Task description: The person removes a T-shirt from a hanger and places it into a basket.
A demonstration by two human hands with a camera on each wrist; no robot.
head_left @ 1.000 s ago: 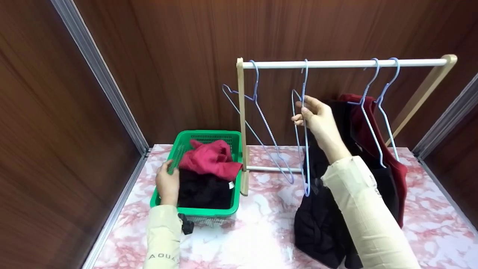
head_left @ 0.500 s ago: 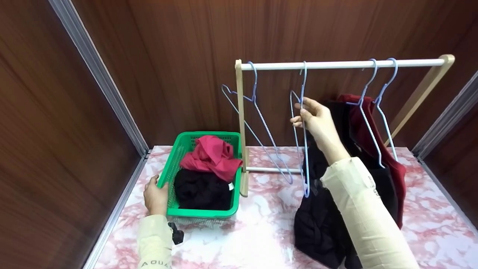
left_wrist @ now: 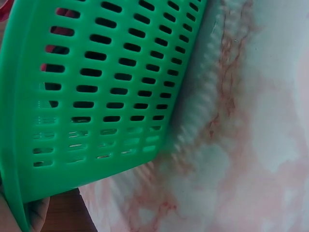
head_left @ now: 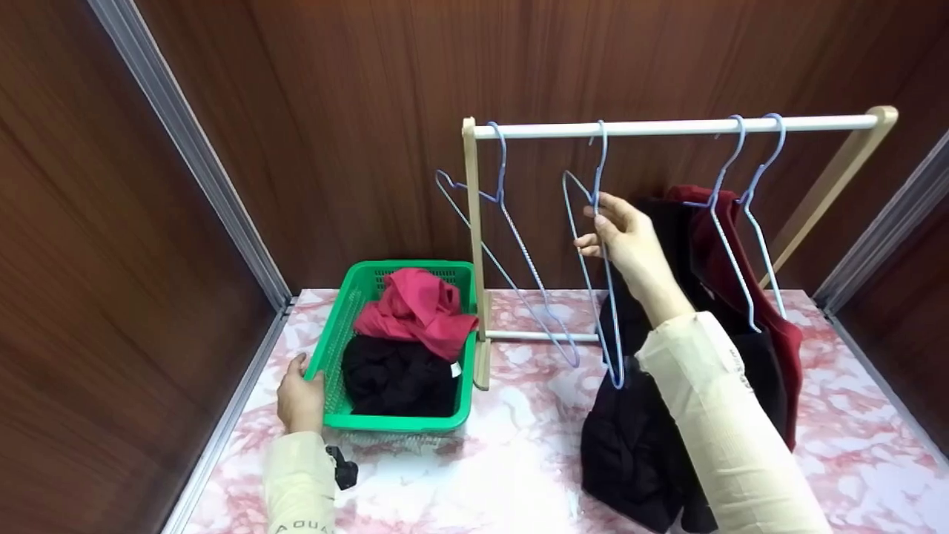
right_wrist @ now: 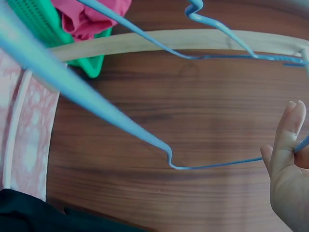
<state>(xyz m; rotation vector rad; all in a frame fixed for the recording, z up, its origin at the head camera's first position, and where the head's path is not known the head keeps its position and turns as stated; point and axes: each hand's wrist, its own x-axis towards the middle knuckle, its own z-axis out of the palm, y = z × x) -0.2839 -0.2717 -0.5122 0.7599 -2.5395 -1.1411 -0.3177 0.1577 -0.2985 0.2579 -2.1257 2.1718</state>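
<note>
My left hand (head_left: 300, 400) grips the left rim of a green plastic basket (head_left: 397, 423) near its front corner. Inside lie a crumpled pinkish-red garment (head_left: 415, 308) and a black garment (head_left: 400, 378) with a small white tag. In the left wrist view, the slotted basket wall (left_wrist: 17, 96) fills the left side and fingertips curl under the rim. With thumb and fingers, my right hand (head_left: 629, 241) pinches a bare blue wire hanger (head_left: 603, 144) just below its hook, which is over the rail. The right wrist view shows the hanger wire (right_wrist: 106, 108) running into that hand (right_wrist: 292, 179).
A clothes rack with a white rail (head_left: 675, 127) stands right of the basket. Another bare hanger (head_left: 502, 167) hangs at its left end. Black trousers (head_left: 630, 437) and a dark red garment (head_left: 789, 356) hang at right. Wood-grain walls (head_left: 356, 111) enclose the marbled table (head_left: 519, 475).
My left hand has slid left and toward me along the basket rim. The pinkish-red garment has shifted slightly backward. The hanger in my right hand has turned a little, its far end swinging left.
</note>
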